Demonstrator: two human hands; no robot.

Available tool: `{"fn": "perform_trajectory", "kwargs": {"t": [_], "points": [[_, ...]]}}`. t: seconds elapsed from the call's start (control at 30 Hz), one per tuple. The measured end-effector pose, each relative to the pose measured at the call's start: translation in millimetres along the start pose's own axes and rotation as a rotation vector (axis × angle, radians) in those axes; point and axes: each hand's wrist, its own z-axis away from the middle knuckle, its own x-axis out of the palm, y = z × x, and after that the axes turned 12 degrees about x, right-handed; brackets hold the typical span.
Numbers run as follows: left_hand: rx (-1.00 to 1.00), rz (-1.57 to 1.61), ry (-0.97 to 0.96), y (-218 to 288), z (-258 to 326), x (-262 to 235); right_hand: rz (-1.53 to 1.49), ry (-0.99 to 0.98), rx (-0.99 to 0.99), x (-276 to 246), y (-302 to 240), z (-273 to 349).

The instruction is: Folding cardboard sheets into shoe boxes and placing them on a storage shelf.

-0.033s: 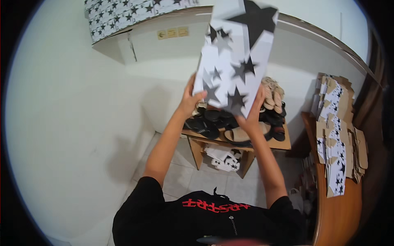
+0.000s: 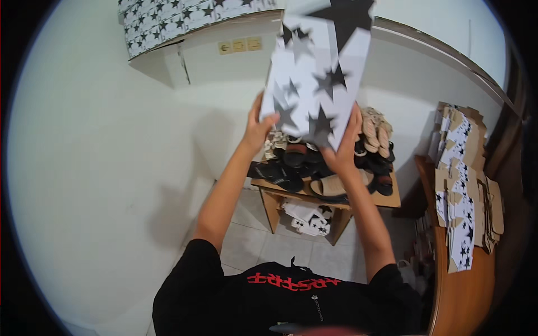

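A white oblong cardboard box (image 2: 310, 70) with black and grey stars is raised far-centre, its far end slanting right.

The left grip (image 2: 259, 126) and right grip (image 2: 345, 143) are holding a starry box (image 2: 314, 73) from both sides, partly hiding shoes (image 2: 305, 161) crowding a worktop (image 2: 394, 199). Flattened cartons (image 2: 462, 190) are lying at right; patterned boxes (image 2: 168, 23) are showing at upper left.
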Motion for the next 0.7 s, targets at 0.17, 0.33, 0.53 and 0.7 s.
{"fn": "perform_trajectory", "kwargs": {"t": [0.17,0.33,0.53,0.7], "points": [[0.223,0.070,0.134,50,-113,-52,-0.044,0.029,-0.202,84,-10,-123],[0.622,-0.540,-0.080,73,-203,-80,-0.080,0.106,-0.349,125,-13,-234],[0.761,-0.618,0.021,93,-302,-115,-0.087,-0.020,-0.314,153,-31,-316],[0.781,-0.669,0.083,93,-365,-139,-0.088,0.116,-0.511,211,8,-392]]}}
